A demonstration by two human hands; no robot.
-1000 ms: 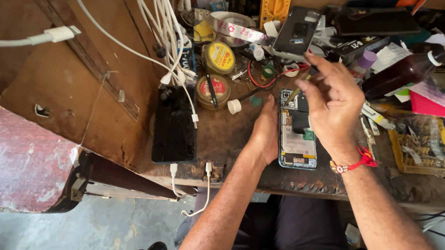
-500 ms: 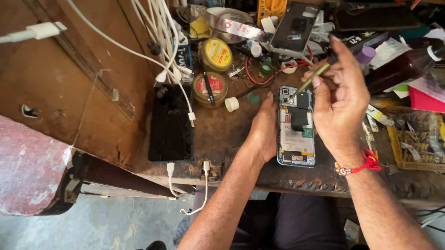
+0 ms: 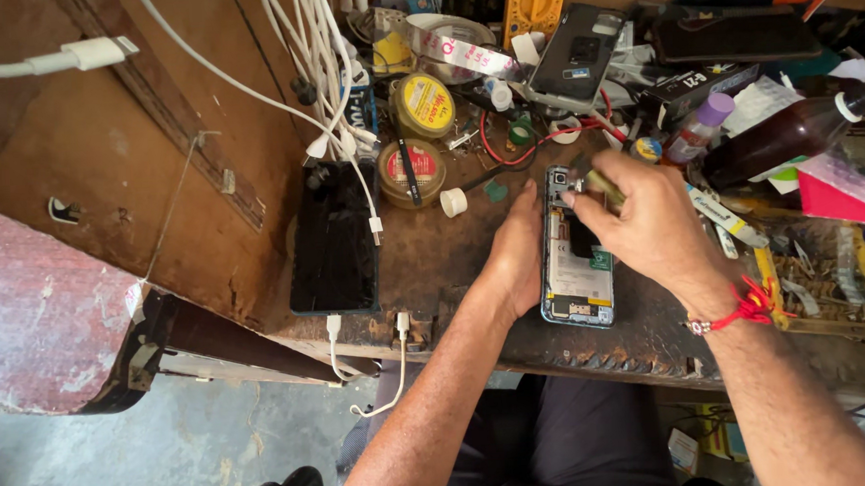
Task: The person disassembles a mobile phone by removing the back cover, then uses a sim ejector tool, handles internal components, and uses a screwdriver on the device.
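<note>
Brown, scarred wood makes up the workbench [image 3: 257,221] we lean over, and an opened phone [image 3: 575,256] lies flat on it with its back off and its innards facing up. Our left hand [image 3: 518,249] rests along the phone's left edge, fingers partly curled against the frame, which seems meant to keep it from sliding. Our right hand [image 3: 651,226] is pinched shut on a slim tool [image 3: 600,182], its tip touching the phone's top corner near the camera; the low wrist likely steadies fine work.

Another dark phone [image 3: 333,242] lies face up well to the left, with white cables [image 3: 323,73] hanging over it. Round tins [image 3: 424,105], a brown bottle [image 3: 778,140] and a yellow meter [image 3: 535,5] crowd the back of the bench. Below, the floor [image 3: 170,459] looks like bare grey concrete.
</note>
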